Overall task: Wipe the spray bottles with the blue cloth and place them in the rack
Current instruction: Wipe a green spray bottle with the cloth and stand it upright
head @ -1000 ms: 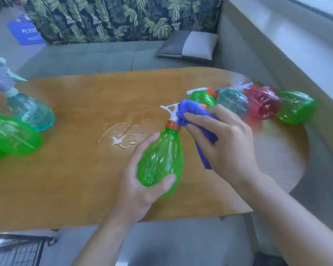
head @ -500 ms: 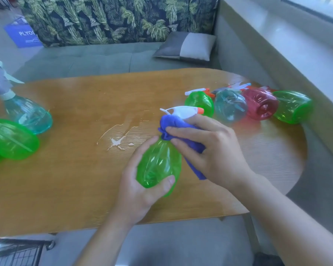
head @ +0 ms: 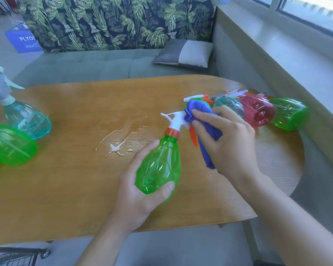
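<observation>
My left hand [head: 140, 191] grips the body of a green spray bottle [head: 159, 167] tilted over the wooden table [head: 69, 179], its white nozzle [head: 176, 119] and orange collar pointing up and away. My right hand [head: 226, 140] holds the bunched blue cloth [head: 204, 121] against the right side of the nozzle head. At the table's right end lie several more bottles: a teal one [head: 229, 104], a red one [head: 258, 110], a green one [head: 288, 114]. A black wire rack [head: 13, 256] shows at the bottom left corner.
At the left edge lie a teal bottle [head: 27, 118] with a grey sprayer and a green bottle [head: 8, 144]. A small puddle of water [head: 115, 144] sits mid-table. A bench with a grey cushion [head: 185, 53] runs behind the table; a window ledge [head: 277, 45] is at right.
The cloth in my right hand has slid from the bottle's neck up to the nozzle head, uncovering the orange collar. My left hand has kept its hold on the body.
</observation>
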The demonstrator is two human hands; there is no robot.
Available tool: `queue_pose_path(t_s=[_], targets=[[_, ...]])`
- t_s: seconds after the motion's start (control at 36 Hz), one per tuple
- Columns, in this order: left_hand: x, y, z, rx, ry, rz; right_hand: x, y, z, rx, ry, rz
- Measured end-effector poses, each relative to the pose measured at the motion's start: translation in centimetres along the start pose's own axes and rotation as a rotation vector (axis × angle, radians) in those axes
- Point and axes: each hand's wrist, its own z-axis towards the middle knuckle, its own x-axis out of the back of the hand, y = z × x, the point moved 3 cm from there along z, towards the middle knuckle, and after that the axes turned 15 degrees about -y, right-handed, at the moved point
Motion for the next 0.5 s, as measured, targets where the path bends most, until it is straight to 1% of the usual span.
queue_pose_path(t_s=[0.06,0.17,0.22,0.28,0.33,0.36,0.44,0.5], targets=[[0.0,0.0,0.0,0.001,0.008,0.004,-0.4,-0.4,-0.3,0.026,-0.021,0.005],[0.2,0.0,0.0,-0.003,0.031,0.02,-1.6,-1.9,-1.0,0.154,-0.132,0.071],[0.1,0.1,0.1,-0.009,0.019,0.029,-1.1,-1.4,-0.6,0.138,-0.096,0.03],[0.0,0.2,0.1,-0.011,0.006,0.027,-0.3,-0.4,0.0,0.066,-0.029,-0.012],[-0.2,0.1,0.0,-0.01,-0.003,0.03,0.0,0.0,0.1,0.032,-0.001,-0.02],[-0.2,0.0,-0.1,-0.007,-0.007,0.029,-0.2,-0.3,-0.1,0.048,-0.018,-0.009],[-0.2,-0.1,0.0,0.002,-0.001,0.02,-1.2,-1.9,-0.7,0.174,-0.138,0.066],[-0.1,0.0,0.0,-0.002,0.002,0.023,-1.3,-2.0,-0.8,0.196,-0.157,0.067]])
